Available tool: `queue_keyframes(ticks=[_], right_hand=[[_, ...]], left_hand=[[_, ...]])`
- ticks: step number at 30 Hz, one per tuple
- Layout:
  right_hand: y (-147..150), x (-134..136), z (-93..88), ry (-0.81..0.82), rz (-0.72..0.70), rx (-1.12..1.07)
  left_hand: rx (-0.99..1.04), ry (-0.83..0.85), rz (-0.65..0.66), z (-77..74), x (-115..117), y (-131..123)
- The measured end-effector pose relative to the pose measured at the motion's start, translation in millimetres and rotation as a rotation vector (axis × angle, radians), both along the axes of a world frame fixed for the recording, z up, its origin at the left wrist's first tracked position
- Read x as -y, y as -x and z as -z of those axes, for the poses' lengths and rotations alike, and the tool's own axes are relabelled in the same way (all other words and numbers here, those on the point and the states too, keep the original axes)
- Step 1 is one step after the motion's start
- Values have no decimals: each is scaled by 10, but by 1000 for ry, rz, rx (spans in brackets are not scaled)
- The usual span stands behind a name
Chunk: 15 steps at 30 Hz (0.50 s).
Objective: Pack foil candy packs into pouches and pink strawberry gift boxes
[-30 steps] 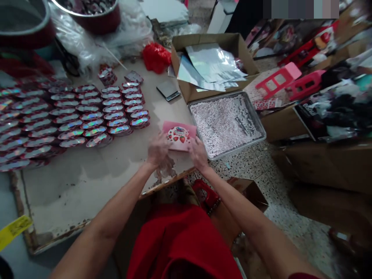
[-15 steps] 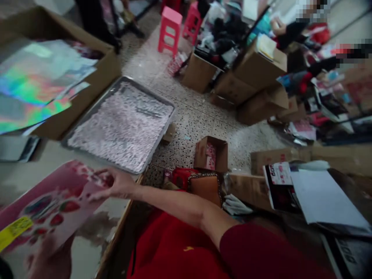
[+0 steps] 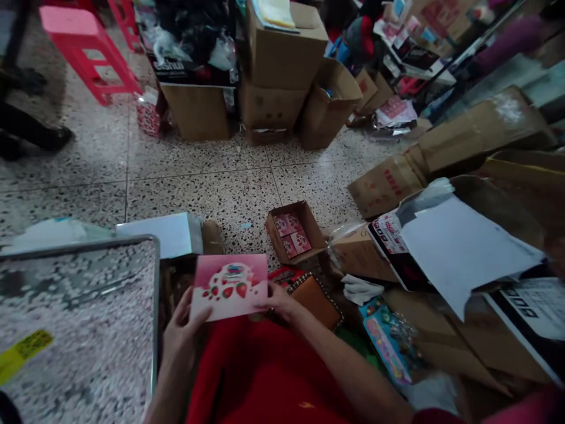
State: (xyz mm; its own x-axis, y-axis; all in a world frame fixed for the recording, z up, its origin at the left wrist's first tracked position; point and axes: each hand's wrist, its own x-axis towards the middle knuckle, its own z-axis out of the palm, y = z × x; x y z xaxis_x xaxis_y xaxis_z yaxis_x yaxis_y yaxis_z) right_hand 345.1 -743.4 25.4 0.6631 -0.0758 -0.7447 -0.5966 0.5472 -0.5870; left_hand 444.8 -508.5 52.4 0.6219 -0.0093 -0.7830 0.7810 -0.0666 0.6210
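A pink and white box [image 3: 242, 272] with printed strawberries is held flat in front of my red clothing. At its left edge, my left hand [image 3: 188, 321] grips it with the thumb on top. My right hand [image 3: 276, 300] holds its right edge. Farther ahead on the floor, an open cardboard box [image 3: 315, 232] contains several small pink boxes [image 3: 292, 235] with similar print. A large metal-rimmed tray [image 3: 156, 294] covered with small pale pieces lies to the left of my left hand.
A pink stool [image 3: 86, 53] and stacked cartons [image 3: 278, 65] stand farther off on the speckled floor [image 3: 194, 176]. On the right are cartons, a white sheet [image 3: 468, 241], white gloves [image 3: 359, 290] and a blue toy pack [image 3: 384, 341]. A person's dark-clad leg [image 3: 30, 126] shows at left.
The view has swung to the right. Both hands have brought the pink box from over the left-hand table to in front of my body. The cardboard box's contents show more clearly.
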Motion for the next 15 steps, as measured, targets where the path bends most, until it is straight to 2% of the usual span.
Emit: queue_keyframes(ticks=[3, 6, 8, 10, 12, 15], right_hand=[[229, 341, 363, -14, 387, -60], [304, 685, 795, 11, 690, -192], [247, 1007, 1125, 65, 859, -270], [120, 1421, 1505, 112, 972, -316], [-54, 1902, 1949, 145, 1033, -344], [-322, 2634, 2736, 193, 1097, -384]], left_hand=[[-58, 124, 230, 332, 734, -372], [-29, 100, 447, 603, 1130, -645], [-44, 49, 573, 805, 1177, -824], [-115, -34, 632, 1047, 1098, -1020], [-189, -136, 615, 1315, 961, -1227], [-225, -250, 564, 1711, 785, -1516]])
